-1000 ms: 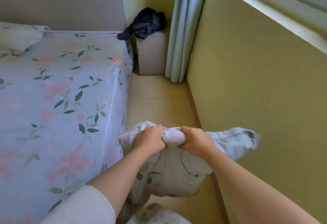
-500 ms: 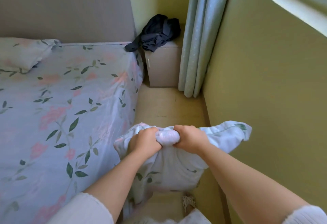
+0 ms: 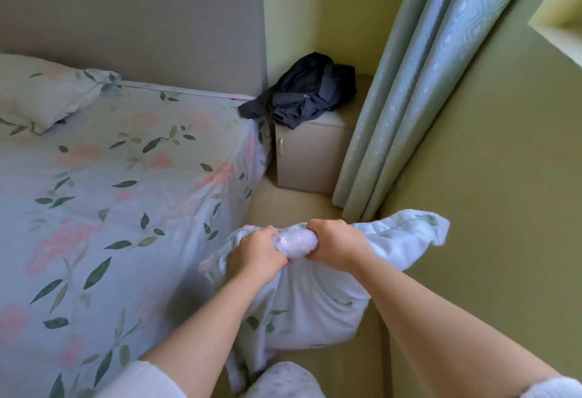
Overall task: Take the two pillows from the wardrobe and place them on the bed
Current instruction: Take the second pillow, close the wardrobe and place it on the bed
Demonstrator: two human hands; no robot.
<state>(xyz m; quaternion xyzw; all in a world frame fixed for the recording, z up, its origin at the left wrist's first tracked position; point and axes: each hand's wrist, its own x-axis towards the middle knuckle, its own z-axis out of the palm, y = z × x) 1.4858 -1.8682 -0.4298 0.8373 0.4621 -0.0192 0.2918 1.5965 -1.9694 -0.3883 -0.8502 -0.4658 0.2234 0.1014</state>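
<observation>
A floral pillow (image 3: 318, 303) hangs in front of me in the aisle beside the bed (image 3: 119, 202). My left hand (image 3: 256, 254) and my right hand (image 3: 338, 245) both grip its bunched top edge, side by side. The pillow's left corner brushes the mattress edge and its right corner points toward the green wall. A second floral pillow (image 3: 41, 92) lies at the head of the bed, far left, against the grey headboard (image 3: 141, 29). The bed has a blue sheet with pink flowers and green leaves.
A beige nightstand (image 3: 308, 152) stands in the corner with dark clothes (image 3: 302, 90) heaped on it. Pale green curtains (image 3: 406, 89) hang to the floor right of it. The green wall (image 3: 488, 193) closes the narrow floor strip on the right.
The view has moved closer to the head of the bed and tilted up, showing more headboard. Both hands keep the same grip on the pillow.
</observation>
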